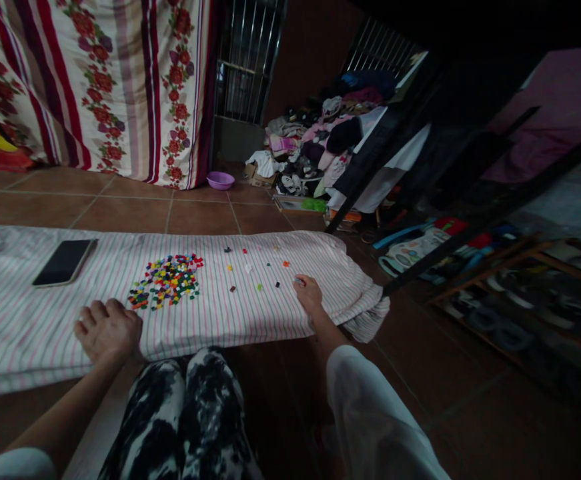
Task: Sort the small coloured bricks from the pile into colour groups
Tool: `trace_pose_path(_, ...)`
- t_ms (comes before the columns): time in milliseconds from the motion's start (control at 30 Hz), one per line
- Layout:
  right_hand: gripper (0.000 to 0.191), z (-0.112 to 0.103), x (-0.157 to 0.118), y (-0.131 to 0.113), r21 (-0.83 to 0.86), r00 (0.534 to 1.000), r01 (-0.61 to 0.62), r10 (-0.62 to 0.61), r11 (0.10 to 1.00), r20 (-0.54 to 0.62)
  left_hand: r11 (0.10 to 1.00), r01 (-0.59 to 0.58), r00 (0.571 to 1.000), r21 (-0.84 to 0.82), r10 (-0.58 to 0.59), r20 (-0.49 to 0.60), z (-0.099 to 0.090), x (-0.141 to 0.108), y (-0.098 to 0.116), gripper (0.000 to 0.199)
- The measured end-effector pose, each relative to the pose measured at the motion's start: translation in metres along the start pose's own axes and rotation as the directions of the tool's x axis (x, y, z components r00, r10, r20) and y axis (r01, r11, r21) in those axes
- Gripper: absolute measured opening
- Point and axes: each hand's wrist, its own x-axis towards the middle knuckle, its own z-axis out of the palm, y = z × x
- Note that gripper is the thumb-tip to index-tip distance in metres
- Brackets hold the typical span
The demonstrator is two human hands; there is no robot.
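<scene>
My left hand (107,328) lies flat, fingers loosely spread, on the striped cloth near its front edge, holding nothing. Just beyond its fingertips is a loose heap of small multicoloured pieces (173,280), like tiny bricks or beads. To the right of the heap, several small groups of pieces lie apart: a yellow one (229,267), a white one (249,269), a lime-green one (259,287), an orange one (286,263) and a black one (277,285) among them. My right hand (310,293) is closed in a pinch at the right end, low over the cloth; what its fingertips hold is too small to name.
A striped cloth (250,317) covers the long low surface, bunched at its right end. A smartphone (65,263) lies at left. Beyond are a purple basin (220,180), a clothes pile (320,133) and a floral curtain (130,87). A shoe rack (520,300) stands at right.
</scene>
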Motion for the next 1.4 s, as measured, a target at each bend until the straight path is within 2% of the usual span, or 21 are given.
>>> trace_pose_path(167, 0.027, 0.006, -0.002, 0.004, -0.040, 0.999, 0.007, -0.009, 0.999, -0.045, 0.999, 0.004, 1.000, 0.038, -0.004, 0.003, 0.001, 0.001, -0.001, 0.036)
trace_pose_path(533, 0.027, 0.007, 0.001, 0.014, 0.104, 0.972, 0.198, -0.182, 0.975, -0.146, 0.993, -0.010, 1.000, 0.117, 0.011, -0.009, 0.010, 0.001, -0.007, 0.039)
trace_pose_path(667, 0.028, 0.005, -0.002, 0.010, 0.131, 0.949, 0.242, -0.207, 0.961, -0.239, 0.996, -0.013, 1.000, 0.089, 0.015, -0.022, 0.013, 0.001, -0.009, 0.041)
trace_pose_path(767, 0.030, 0.004, -0.008, -0.001, 0.087, 0.932, 0.254, -0.220, 0.963, -0.287, 0.998, 0.008, 0.999, 0.070, -0.005, -0.036, 0.016, 0.001, -0.011, 0.041)
trace_pose_path(867, 0.030, 0.007, -0.017, -0.021, 0.068, 0.932, 0.252, -0.224, 0.965, -0.285, 0.998, 0.015, 1.000, 0.063, -0.014, -0.020, 0.018, 0.001, -0.012, 0.041)
trace_pose_path(933, 0.030, 0.012, -0.023, -0.041, 0.112, 0.936, 0.282, -0.248, 0.953, -0.249, 0.999, 0.021, 1.000, 0.041, -0.020, -0.023, 0.019, 0.002, -0.013, 0.041)
trace_pose_path(1033, 0.031, 0.021, -0.034, -0.079, 0.207, 0.936, 0.344, -0.316, 0.916, -0.157, 0.999, 0.012, 0.999, 0.029, -0.011, -0.044, 0.023, 0.003, -0.016, 0.040)
trace_pose_path(1133, 0.028, 0.034, -0.048, -0.121, 0.293, 0.910, 0.405, -0.412, 0.866, -0.039, 0.999, 0.002, 0.999, 0.036, 0.000, -0.048, 0.027, 0.004, -0.017, 0.042)
trace_pose_path(1233, 0.025, 0.049, -0.065, -0.159, 0.372, 0.857, 0.443, -0.507, 0.816, 0.094, 0.999, 0.010, 0.999, 0.031, -0.009, -0.032, 0.027, 0.005, -0.018, 0.044)
trace_pose_path(1400, 0.021, 0.075, -0.094, -0.208, 0.419, 0.687, 0.536, -0.667, 0.733, 0.288, 0.999, 0.024, 0.999, 0.025, -0.023, -0.030, 0.026, 0.005, -0.017, 0.045)
